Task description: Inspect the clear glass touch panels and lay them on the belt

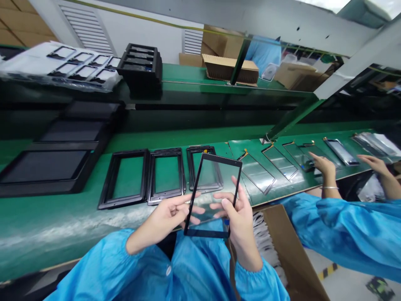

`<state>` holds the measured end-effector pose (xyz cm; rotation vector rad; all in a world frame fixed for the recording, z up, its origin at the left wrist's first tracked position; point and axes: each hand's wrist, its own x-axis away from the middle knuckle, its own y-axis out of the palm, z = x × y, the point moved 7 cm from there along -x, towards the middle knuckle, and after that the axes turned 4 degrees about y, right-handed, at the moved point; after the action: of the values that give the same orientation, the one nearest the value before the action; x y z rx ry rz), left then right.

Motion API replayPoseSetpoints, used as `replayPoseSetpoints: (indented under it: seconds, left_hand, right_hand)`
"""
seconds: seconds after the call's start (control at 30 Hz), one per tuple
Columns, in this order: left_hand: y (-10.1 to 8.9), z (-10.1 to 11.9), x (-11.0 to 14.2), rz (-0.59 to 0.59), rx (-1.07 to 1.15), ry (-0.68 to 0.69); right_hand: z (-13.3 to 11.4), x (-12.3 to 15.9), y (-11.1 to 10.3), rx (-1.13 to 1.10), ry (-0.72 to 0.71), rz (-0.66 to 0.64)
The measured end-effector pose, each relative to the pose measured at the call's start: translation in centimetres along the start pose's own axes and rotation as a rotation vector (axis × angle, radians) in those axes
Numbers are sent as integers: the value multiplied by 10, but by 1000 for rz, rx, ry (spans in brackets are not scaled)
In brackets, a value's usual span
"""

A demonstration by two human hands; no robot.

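A clear glass touch panel [209, 184] with a thin black border is held tilted up above the bench's front edge. On its right edge my right hand [239, 215] is closed, thumb over the front and fingers showing through the glass behind. My left hand [171, 215] grips the lower left edge, with some fingertips behind the glass. Just beyond the panel, stacked black tablet frames [205, 184] lie on the bench, partly seen through the glass. More black frames [166, 173] and another stack [125, 177] lie to the left.
Several glass panels [257, 171] lie rightward along the green bench [78, 225]. A co-worker's hands [324, 165] are over panels at the right. Black trays with dark screens [46, 165] stand at left. A shelf post [291, 119] meets the bench. An open carton [288, 251] sits below.
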<state>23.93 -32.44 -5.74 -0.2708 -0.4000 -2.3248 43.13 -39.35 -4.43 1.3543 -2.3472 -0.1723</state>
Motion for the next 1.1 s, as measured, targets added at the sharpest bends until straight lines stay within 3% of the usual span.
replayPoseSetpoints:
  seconds: [0.33,0.5,0.73,0.87,0.97,1.1]
  left_hand:
    - [16,-6,8,-177,187,64]
    - [17,-7,7,-186,164,122]
    - [10,20,-3,-59,169,286]
    - [0,32,-17,-16,174,297]
    - [-7,33,-24,43,190,274]
    - [-5,19,-18,77,262,192]
  right_hand:
    - [4,0,-7,-67,1,32]
    - [7,-1,-7,-101,36,22]
    - [18,3,-1,-95,70,-34]
    - [26,11,2,-70,88,-52]
    - [29,11,2,-57,87,-43]
    - [26,5,-3,-104,20,77]
